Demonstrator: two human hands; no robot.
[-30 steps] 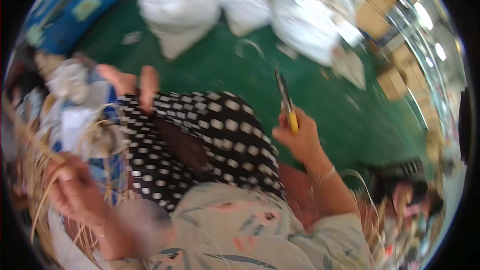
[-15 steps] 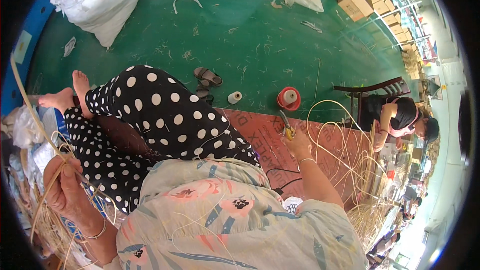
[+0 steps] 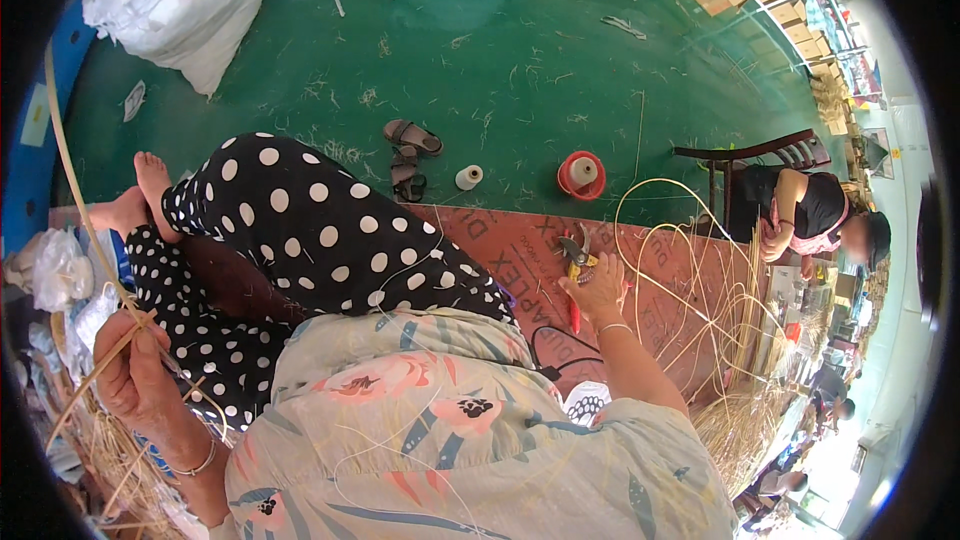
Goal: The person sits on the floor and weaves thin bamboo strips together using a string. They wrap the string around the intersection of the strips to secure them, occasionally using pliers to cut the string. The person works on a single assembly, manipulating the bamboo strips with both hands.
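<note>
On the left, my left hand [image 3: 140, 370] is closed in a pinch round a long pale cane strip [image 3: 80, 180], which rises toward the upper left. More thin strips trail below and beside that hand. At the right, my right hand [image 3: 598, 290] lies over the red board [image 3: 520, 250] with its fingers stretched out. Under and beside its fingers are pruning shears [image 3: 575, 255], blades apart, with yellow and red on the handles. The fingers partly cover the shears. A white thread [image 3: 410, 265] runs across my dotted trousers.
Looped cane strips [image 3: 690, 280] spread over the board's right side. Beyond its edge stand a thread spool [image 3: 469, 177], a red bowl [image 3: 581, 176] with another spool, and sandals [image 3: 412, 140]. A co-worker [image 3: 800, 215] sits at the right by a chair [image 3: 770, 148]. White sacks [image 3: 180, 10] lie far left.
My right hand has loosened from the shears, which now lie lower on the board with blades spread and red handle showing. My left hand keeps its pinch on the strip.
</note>
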